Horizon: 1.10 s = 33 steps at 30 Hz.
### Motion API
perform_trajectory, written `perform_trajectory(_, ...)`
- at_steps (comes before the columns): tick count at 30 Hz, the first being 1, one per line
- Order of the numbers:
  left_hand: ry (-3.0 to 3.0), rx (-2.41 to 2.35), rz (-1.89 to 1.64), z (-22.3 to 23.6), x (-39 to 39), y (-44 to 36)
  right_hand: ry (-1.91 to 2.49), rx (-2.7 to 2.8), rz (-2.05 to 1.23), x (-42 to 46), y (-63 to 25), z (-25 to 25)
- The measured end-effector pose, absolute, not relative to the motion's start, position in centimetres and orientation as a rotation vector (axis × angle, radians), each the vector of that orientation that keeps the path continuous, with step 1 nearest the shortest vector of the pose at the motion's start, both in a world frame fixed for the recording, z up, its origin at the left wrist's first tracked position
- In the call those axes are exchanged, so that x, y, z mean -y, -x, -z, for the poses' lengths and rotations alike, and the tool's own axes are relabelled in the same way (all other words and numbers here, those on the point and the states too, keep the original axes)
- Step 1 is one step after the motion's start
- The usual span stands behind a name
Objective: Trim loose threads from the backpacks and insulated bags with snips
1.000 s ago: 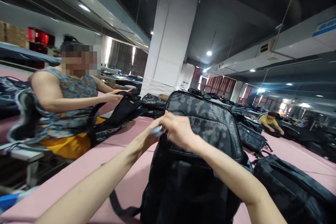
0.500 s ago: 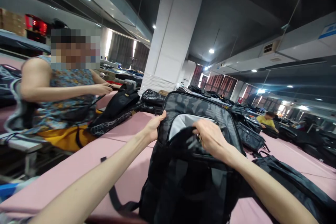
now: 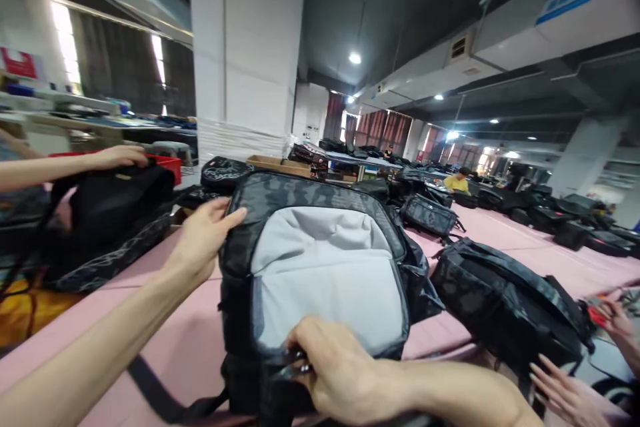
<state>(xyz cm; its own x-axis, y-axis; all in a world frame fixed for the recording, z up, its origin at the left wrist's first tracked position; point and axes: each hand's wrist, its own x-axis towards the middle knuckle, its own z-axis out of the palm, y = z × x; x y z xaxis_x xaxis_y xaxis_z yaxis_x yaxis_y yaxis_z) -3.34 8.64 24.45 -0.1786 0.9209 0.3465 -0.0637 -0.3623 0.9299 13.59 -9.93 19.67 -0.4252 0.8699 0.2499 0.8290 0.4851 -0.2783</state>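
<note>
A black camouflage backpack (image 3: 310,190) stands on the pink table in front of me, its front pocket open and the light grey lining (image 3: 330,293) showing. My left hand (image 3: 205,233) grips the upper left edge, thumb on the front and fingers partly hidden behind. Low at the pocket opening, my right hand (image 3: 340,373) is closed on the folded-down front flap (image 3: 270,373). Small shiny metal pieces show by its fingers; I cannot make out what they are. A black strap (image 3: 170,407) trails from the bag's lower left.
At left, another person's hand (image 3: 120,157) rests on a black bag (image 3: 120,200). At right, a co-worker's hands (image 3: 565,393) are beside a camouflage bag (image 3: 505,300), one at a red-handled thing (image 3: 595,315). More bags and a white pillar (image 3: 250,47) stand behind the pink table (image 3: 185,320).
My right hand has moved down with the flap, baring the grey lining. My left hand stays at the bag's upper left edge. The view has swung right, bringing a co-worker's hands in.
</note>
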Motion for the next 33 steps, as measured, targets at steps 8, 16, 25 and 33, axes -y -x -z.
perform_trajectory(8,-2.595,-0.812,-1.082,-25.0,-6.9,0.9,1.291,2.389,-0.065,9.0,-14.2,-17.0)
perform_trajectory(16,-2.903,-0.773,-0.573,-24.7,-6.7,2.7,1.217,2.371,0.045,8.1,-14.5,-15.1)
perform_trajectory(25,-2.819,-0.729,-0.646,-24.6,-5.6,2.7,1.307,2.417,0.035,8.2,-14.2,-15.7)
perform_trajectory(33,-2.866,-0.668,-0.527,-24.4,-5.7,2.6,1.360,2.489,-0.047,8.4,-13.8,-17.1)
